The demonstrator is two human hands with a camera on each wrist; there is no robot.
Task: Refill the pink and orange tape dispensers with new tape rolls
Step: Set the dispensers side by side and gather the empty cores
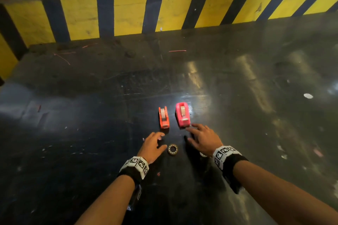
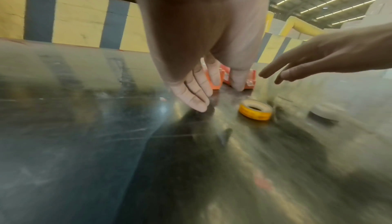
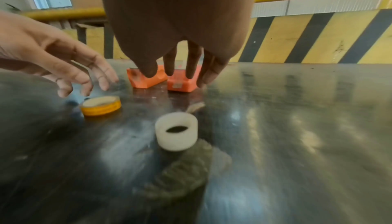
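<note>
— What is the surface like?
— A dark, glossy, scuffed floor (image 1: 91, 151), with a yellow-and-black striped barrier (image 1: 128, 12) along its far edge.

— And the dispensers?
— The orange dispenser (image 1: 163, 117) stands left of the pink dispenser (image 1: 182, 114), side by side. Nearer lie a yellow tape roll (image 1: 172, 149) and a white roll (image 3: 176, 133).

— The hands?
— The left hand (image 1: 152, 147) and right hand (image 1: 204, 139) hover empty, fingers spread.

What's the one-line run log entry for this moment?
left hand: open, empty | right hand: open, empty | orange dispenser, pink dispenser: on floor, untouched | yellow roll: between hands
</note>
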